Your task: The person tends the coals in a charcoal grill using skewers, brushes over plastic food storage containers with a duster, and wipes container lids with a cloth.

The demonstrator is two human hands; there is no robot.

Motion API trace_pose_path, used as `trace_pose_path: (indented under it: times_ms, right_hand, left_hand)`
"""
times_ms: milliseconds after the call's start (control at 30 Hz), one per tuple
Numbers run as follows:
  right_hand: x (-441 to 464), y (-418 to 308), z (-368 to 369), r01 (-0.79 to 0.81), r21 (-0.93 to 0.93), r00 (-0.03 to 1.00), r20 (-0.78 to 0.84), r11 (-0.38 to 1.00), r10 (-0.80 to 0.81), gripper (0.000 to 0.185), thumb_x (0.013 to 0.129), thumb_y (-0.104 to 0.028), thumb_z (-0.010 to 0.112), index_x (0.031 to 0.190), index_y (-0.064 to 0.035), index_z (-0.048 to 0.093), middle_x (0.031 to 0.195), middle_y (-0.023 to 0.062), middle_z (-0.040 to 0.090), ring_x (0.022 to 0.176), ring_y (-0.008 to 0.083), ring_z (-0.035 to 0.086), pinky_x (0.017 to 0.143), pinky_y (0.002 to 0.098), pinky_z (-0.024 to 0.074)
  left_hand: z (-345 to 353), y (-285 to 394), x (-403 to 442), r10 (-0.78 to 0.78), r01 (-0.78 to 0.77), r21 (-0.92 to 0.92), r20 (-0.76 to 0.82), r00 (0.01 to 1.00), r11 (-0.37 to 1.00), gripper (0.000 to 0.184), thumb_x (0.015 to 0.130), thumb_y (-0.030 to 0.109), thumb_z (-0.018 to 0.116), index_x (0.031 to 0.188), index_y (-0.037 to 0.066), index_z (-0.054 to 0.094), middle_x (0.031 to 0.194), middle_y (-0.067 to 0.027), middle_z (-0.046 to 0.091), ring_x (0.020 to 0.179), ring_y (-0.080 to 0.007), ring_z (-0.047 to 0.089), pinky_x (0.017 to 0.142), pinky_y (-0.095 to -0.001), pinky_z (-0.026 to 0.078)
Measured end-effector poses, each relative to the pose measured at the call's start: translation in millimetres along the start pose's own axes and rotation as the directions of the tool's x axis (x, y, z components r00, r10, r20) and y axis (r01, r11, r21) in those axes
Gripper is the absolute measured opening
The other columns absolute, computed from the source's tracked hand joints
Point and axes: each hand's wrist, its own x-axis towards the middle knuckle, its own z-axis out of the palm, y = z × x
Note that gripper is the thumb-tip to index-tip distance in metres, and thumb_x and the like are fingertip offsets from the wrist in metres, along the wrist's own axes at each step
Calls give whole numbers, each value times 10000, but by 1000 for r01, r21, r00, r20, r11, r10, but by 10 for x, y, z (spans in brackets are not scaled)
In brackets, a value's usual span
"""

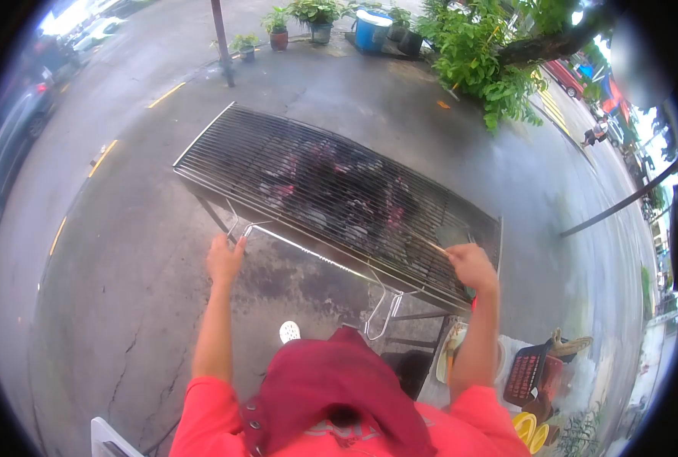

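A long charcoal grill (323,247) stands before me, covered by a wire grate (224,145). Dark charcoal (346,183) lies beneath the bars, with some pieces glowing reddish. At the grill's near left corner, my left hand (224,259) is closed on a bent wire handle (256,226) of the grate. My right hand (473,266) is over the right end, closed around a thin, light wooden stick (429,244) that points left over the bars. What the stick's far end is like, I cannot make out. A second wire handle (388,314) hangs at the near right side.
A low table (435,388) at the right holds a dark red plastic basket (527,373). Yellow items (532,431) lie near it. Potted plants (278,38), a blue bucket (372,32) and a leafy tree (476,57) line the far pavement. A pole (221,46) rises beyond the grill.
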Motion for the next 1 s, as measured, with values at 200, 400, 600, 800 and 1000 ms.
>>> trace_pose_path:
  times_ms: [200,400,600,800,1000]
  right_hand:
    - [352,-308,566,-24,-208,997,-73,978,9,149,836,-176,545,835,-96,671,842,185,644,829,386,613,744,465,485]
    - [170,-537,-112,122,-149,979,-144,981,-144,151,824,-180,547,845,-102,674,866,160,656,847,366,618,748,449,490]
    - [875,-1032,395,119,-393,991,106,912,-84,172,809,-172,554,895,-137,699,868,154,662,855,337,629,756,438,497]
    - [595,-1250,14,74,-179,995,-57,981,-86,167,850,-172,534,836,-67,663,858,187,649,853,356,619,740,441,482]
    - [296,-462,1044,-100,139,893,-424,985,150,188,891,-170,505,865,3,574,836,218,603,796,388,583,701,463,442]
  left_hand:
    - [75,-98,-4,58,-61,-62,-40,997,996,495,814,475,605,1022,28,559,977,-170,583,905,-378,571,744,-458,455]
    - [-1,-32,-4,39,-40,-64,-25,999,997,477,815,469,605,986,27,556,957,-182,581,858,-392,581,718,-471,458]
    - [-35,-5,-18,35,-35,-74,9,999,997,481,810,463,611,1013,31,552,985,-194,579,884,-401,579,730,-482,459]
    - [-184,-22,138,11,-3,-30,260,966,1000,476,783,420,640,1053,41,539,1038,-199,583,928,-393,581,774,-473,468]
    - [-169,229,553,-2,16,-28,438,899,999,357,713,207,635,1031,53,582,997,-198,637,974,-363,600,835,-433,472]
